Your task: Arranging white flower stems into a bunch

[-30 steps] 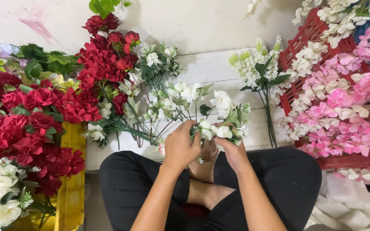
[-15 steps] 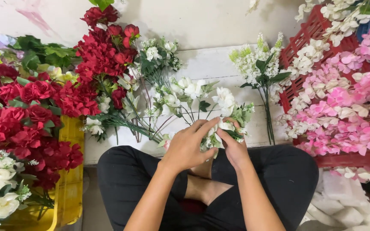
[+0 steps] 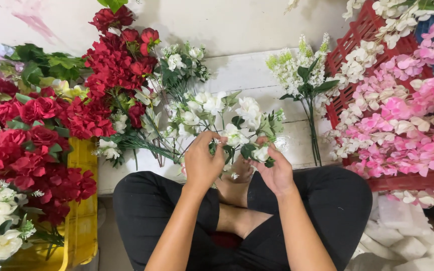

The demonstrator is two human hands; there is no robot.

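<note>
A person sits cross-legged on the floor, both hands raised over the lap and working on a spray of white artificial flowers (image 3: 237, 133) at the centre of the view. The left hand (image 3: 203, 163) has its fingers curled closed and pinching something among the green stems near a white bloom, though exactly which stem is hard to tell from here. The right hand (image 3: 275, 170) is closed around a small white blossom and its dark leaves, thumb pressed over the top. The spray fans out toward twelve o'clock from the hands, its stems loose and spread rather than gathered tight — so the bunching looks to be mid-way, with several blooms still splayed apart. At ten o'clock lies a finished-looking bunch of red flowers (image 3: 119, 60) mixed with small white ones, and at nine o'clock a yellow crate (image 3: 84, 221) holds red roses (image 3: 24, 145). At one o'clock a tall white-and-green stem bunch (image 3: 302, 75) lies alone on the white board (image 3: 247, 70). At three o'clock a red crate (image 3: 355, 40) is heaped with pink blossoms (image 3: 402, 120) — plenty of loose stock remains unsorted.
</note>
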